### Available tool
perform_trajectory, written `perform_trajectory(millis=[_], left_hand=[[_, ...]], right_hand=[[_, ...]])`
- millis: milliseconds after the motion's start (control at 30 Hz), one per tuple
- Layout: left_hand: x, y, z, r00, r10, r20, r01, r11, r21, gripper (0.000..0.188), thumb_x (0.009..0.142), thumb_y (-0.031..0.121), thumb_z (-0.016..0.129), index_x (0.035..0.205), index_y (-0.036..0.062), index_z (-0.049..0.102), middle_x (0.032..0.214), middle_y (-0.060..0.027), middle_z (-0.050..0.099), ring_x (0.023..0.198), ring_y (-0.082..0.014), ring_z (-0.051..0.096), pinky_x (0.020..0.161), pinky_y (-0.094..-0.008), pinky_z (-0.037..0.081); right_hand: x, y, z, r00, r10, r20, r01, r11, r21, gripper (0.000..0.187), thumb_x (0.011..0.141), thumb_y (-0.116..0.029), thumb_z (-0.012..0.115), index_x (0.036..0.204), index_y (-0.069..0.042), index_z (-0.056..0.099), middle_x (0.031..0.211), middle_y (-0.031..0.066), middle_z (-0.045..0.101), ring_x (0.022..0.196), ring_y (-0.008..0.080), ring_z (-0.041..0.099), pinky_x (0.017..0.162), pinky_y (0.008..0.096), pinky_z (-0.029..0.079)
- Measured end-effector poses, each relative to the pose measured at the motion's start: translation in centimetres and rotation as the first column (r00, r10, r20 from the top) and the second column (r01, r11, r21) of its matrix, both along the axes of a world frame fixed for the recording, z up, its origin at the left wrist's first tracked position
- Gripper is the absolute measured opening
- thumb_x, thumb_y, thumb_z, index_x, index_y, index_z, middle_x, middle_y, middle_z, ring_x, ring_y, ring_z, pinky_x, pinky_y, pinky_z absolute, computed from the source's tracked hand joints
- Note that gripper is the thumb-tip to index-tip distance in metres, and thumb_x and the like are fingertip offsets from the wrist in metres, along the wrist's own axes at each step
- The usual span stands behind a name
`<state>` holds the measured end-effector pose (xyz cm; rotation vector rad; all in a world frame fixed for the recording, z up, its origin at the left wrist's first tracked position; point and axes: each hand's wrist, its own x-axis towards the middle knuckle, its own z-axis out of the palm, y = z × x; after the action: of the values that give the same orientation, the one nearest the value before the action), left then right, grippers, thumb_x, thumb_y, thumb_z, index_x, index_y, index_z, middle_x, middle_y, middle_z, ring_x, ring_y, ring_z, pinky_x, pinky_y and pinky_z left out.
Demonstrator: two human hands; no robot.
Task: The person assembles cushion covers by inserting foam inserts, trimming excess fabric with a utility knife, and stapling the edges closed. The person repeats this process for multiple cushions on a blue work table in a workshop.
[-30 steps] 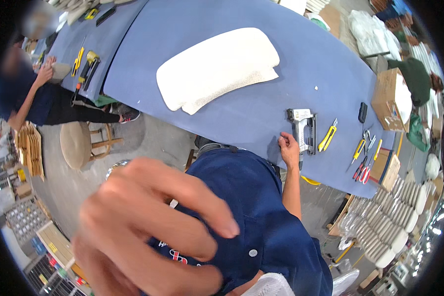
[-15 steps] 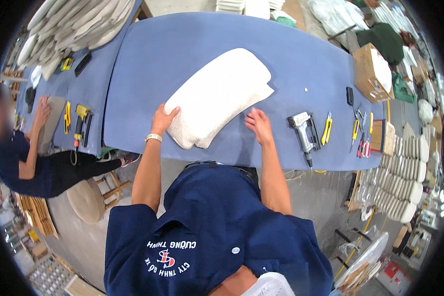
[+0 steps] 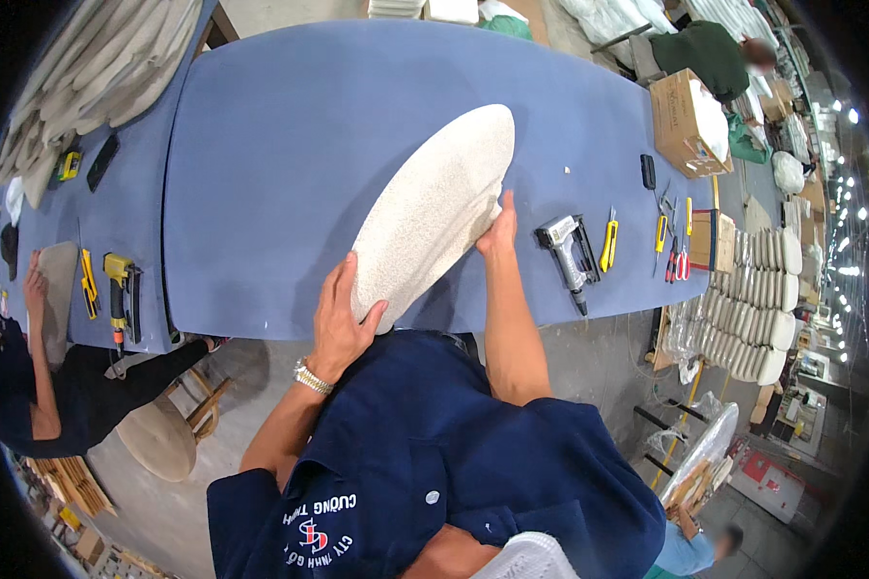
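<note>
A curved, upholstered panel [image 3: 436,203] in off-white nubby fabric is tilted up over the blue table, its broad padded side facing left. My left hand [image 3: 343,314] grips its near end, thumb on the near face and fingers along the left edge. On the right edge, near the notch, my right hand [image 3: 498,228] has hold of the panel; part of its fingers is hidden behind it. Right of my right hand lie a pneumatic staple gun [image 3: 568,253] and a yellow utility knife [image 3: 609,244].
On the blue table [image 3: 270,145] sit a cardboard box [image 3: 681,125], a black object [image 3: 648,172], screwdrivers and red-handled scissors [image 3: 683,264]. At left, a co-worker [image 3: 34,372] touches another panel beside a yellow staple gun [image 3: 119,289]. Stacked pads [image 3: 116,68] stand far left.
The panel has been lifted and tilted up from the table. My right hand has moved from beside it to grip its right edge; my left hand still holds the near end.
</note>
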<state>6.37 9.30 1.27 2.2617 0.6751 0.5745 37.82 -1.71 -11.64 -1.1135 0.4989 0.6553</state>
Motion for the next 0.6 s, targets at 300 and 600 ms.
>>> perform_trajectory(millis=[300, 600], left_hand=[[11.1, 3.6, 5.0, 0.851, -0.417, -0.320, 0.324, 0.895, -0.305, 0.088, 0.094, 0.027, 0.066, 0.162, 0.0037, 0.015, 0.146, -0.0318, 0.045, 0.115, -0.0529, 0.060, 0.089, -0.0527, 0.057], [32.1, 6.1, -0.7, 0.757, -0.638, -0.141, 0.548, 0.738, -0.394, 0.084, 0.095, 0.037, 0.067, 0.159, 0.0014, 0.025, 0.149, -0.0309, 0.047, 0.132, -0.0412, 0.054, 0.109, -0.0436, 0.045]], right_hand=[[-1.9, 2.9, -1.0, 0.863, 0.382, 0.330, 0.015, 0.633, -0.774, 0.060, 0.109, -0.042, 0.032, 0.116, 0.007, 0.066, 0.114, 0.0310, 0.069, 0.110, 0.0500, 0.063, 0.092, 0.0520, 0.048], [-2.6, 3.2, -2.1, 0.845, 0.349, 0.405, 0.109, 0.629, -0.770, 0.058, 0.109, -0.045, 0.034, 0.104, 0.004, 0.064, 0.101, 0.0313, 0.069, 0.099, 0.0537, 0.062, 0.082, 0.0573, 0.047]])
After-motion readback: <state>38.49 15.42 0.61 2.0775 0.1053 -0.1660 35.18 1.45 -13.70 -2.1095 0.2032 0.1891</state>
